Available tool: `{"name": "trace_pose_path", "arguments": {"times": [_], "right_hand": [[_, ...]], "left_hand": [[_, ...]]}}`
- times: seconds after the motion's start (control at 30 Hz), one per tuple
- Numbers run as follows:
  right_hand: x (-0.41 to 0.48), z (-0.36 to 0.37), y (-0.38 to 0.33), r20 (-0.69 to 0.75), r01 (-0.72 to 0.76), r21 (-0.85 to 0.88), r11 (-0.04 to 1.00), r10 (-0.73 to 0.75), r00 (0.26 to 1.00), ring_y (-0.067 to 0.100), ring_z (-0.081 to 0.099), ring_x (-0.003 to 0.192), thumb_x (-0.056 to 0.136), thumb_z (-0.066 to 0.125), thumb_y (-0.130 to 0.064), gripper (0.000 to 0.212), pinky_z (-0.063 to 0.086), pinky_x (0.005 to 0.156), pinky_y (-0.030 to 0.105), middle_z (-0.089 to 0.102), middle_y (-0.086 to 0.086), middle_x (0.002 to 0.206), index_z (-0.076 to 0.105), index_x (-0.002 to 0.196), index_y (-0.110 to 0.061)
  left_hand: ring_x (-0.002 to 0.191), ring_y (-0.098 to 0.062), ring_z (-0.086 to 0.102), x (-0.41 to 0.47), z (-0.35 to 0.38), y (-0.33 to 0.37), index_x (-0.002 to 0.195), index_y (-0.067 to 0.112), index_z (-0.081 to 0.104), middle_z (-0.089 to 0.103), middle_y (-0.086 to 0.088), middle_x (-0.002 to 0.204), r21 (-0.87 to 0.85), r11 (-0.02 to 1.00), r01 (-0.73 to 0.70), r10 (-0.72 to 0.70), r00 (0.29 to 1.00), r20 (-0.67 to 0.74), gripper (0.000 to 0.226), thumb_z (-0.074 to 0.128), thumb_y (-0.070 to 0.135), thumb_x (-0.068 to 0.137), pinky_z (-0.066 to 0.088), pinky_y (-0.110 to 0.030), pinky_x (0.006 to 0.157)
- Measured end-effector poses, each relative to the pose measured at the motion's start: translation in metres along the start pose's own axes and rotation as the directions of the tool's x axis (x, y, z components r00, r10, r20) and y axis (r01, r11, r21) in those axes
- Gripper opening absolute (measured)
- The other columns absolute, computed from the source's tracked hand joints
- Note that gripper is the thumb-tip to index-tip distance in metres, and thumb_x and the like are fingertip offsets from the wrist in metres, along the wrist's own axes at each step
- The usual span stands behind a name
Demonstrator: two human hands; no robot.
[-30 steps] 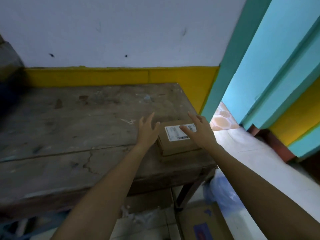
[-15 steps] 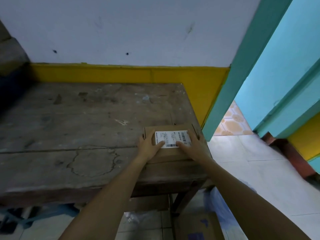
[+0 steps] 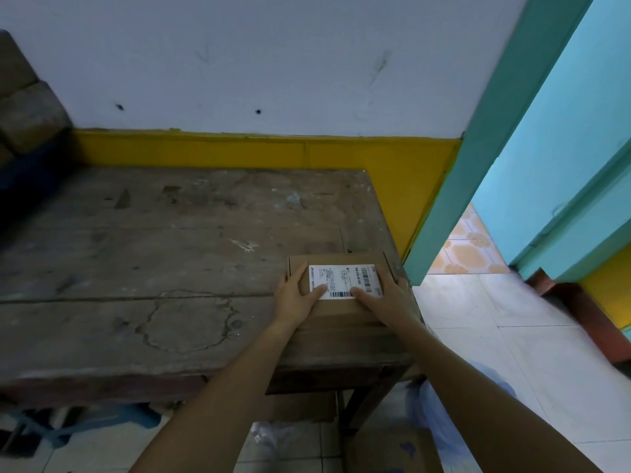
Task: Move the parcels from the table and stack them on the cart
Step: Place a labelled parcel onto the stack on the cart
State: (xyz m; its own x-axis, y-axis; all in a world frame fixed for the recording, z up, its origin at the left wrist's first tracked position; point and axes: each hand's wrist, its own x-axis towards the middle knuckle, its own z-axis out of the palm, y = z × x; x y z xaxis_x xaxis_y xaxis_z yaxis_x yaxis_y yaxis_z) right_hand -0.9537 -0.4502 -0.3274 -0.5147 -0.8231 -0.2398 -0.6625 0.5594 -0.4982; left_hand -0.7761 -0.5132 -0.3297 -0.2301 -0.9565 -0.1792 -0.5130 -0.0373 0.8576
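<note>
We are gripping the parcel [image 3: 341, 261], left hand [image 3: 296, 297] and right hand [image 3: 387, 302] curling round its sides, on the cracked wooden table [image 3: 164, 254] against the yellow-banded wall [image 3: 205, 151].

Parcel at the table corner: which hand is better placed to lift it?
Right, marginally. The left hand and right hand both grip the parcel, thumbs on top, but the right wraps the side by the table's open edge, so it can likely get under first. Probably a two-handed lift.

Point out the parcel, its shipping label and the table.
parcel [image 3: 336, 310], head view, bare cardboard top below the label.
shipping label [image 3: 345, 279], head view, middle of the white sticker.
table [image 3: 136, 268], head view, bare worn wood left of the parcel.
</note>
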Motion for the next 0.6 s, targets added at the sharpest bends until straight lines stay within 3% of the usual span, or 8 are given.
{"name": "trace_pose_path", "arguments": {"times": [0.17, 0.33, 0.43, 0.6], "right_hand": [[-0.003, -0.003, -0.003, -0.014, 0.030, 0.027, 0.999, -0.029, 0.999, 0.033, 0.033, 0.133, 0.074, 0.056, -0.069, 0.087, 0.038, 0.105, 0.052, 0.028, 0.008, 0.148, 0.018, 0.146, -0.036], [-0.008, -0.007, -0.022, -0.054, 0.082, 0.029, 0.996, -0.081, 0.995, 0.033, 0.035, 0.131, 0.075, 0.058, -0.066, 0.086, 0.039, 0.102, 0.048, 0.030, 0.012, 0.145, 0.021, 0.146, -0.034], [-0.015, -0.006, -0.044, -0.052, 0.116, 0.021, 0.993, -0.115, 0.992, 0.033, 0.034, 0.132, 0.076, 0.059, -0.065, 0.086, 0.038, 0.103, 0.049, 0.030, 0.012, 0.145, 0.021, 0.146, -0.033], [-0.037, 0.001, -0.087, -0.066, 0.194, 0.035, 0.980, -0.191, 0.979, 0.033, 0.038, 0.128, 0.075, 0.059, -0.064, 0.086, 0.040, 0.100, 0.048, 0.033, 0.013, 0.141, 0.021, 0.146, -0.033]], "left_hand": [[0.142, -0.032, 0.012, -0.005, 0.000, 0.001, 0.143, 0.028, 0.035, 0.025, -0.012, 0.152, 0.036, 0.999, 0.002, 0.000, 0.998, -0.070, 0.072, 0.067, 0.042, 0.081, 0.018, -0.044, 0.113], [0.141, -0.031, 0.015, -0.010, -0.019, 0.006, 0.142, 0.028, 0.037, 0.027, -0.009, 0.153, 0.017, 1.000, -0.021, 0.023, 0.992, -0.124, 0.071, 0.068, 0.041, 0.080, 0.012, -0.043, 0.115], [0.140, -0.032, 0.018, -0.015, -0.039, 0.004, 0.142, 0.029, 0.037, 0.027, -0.011, 0.152, 0.014, 1.000, -0.018, 0.020, 0.985, -0.170, 0.071, 0.069, 0.042, 0.080, 0.016, -0.049, 0.115], [0.138, -0.033, 0.020, -0.023, -0.085, -0.006, 0.141, 0.031, 0.038, 0.027, -0.007, 0.152, -0.034, 0.999, -0.033, 0.025, 0.975, -0.219, 0.072, 0.070, 0.042, 0.078, 0.025, -0.046, 0.112]]}}
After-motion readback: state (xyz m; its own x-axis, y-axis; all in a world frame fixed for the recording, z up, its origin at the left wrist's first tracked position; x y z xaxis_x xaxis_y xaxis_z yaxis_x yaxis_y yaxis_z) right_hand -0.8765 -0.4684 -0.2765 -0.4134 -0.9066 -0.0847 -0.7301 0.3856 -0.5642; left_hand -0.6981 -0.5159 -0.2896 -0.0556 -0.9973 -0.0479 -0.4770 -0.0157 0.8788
